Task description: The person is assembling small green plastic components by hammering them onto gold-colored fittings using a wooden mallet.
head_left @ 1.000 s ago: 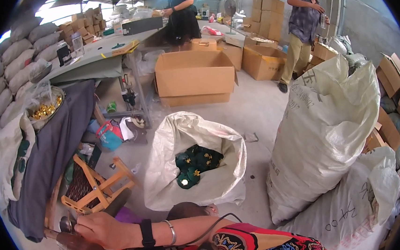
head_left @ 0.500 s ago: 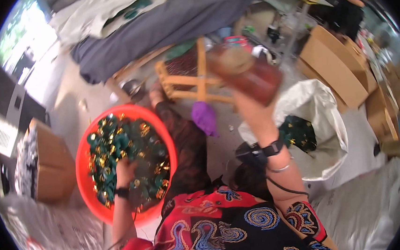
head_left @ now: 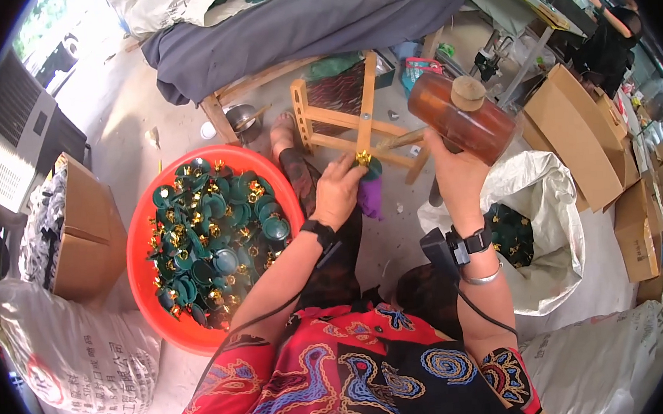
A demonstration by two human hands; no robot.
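Note:
My left hand point(head_left: 338, 193) pinches a small green disc point(head_left: 374, 169) topped with a gold flower-shaped piece point(head_left: 363, 158). The disc is in front of a purple cloth point(head_left: 371, 198). Raised to the right, my right hand point(head_left: 460, 173) is wrapped round the handle of a mallet with a see-through amber, drum-shaped head point(head_left: 449, 112). The handle's round wooden end shows on top of that head; most of the rest is hidden by my hand. Left of my leg stands an orange-red tub point(head_left: 138, 261) full of green discs and gold pieces.
Beyond my hands is a wooden folding stool point(head_left: 340, 121), with a cloth-draped table point(head_left: 294, 31) behind it. A white sack point(head_left: 558, 267) holding green discs stands at right, beside cardboard boxes point(head_left: 575, 133). A metal pot point(head_left: 244, 122) sits near the tub. Another person point(head_left: 607, 49) is far right.
My left hand has come out of the tub and moved right, now with a disc and gold piece in its fingers. The mallet has swung slightly right. The whole view has shifted.

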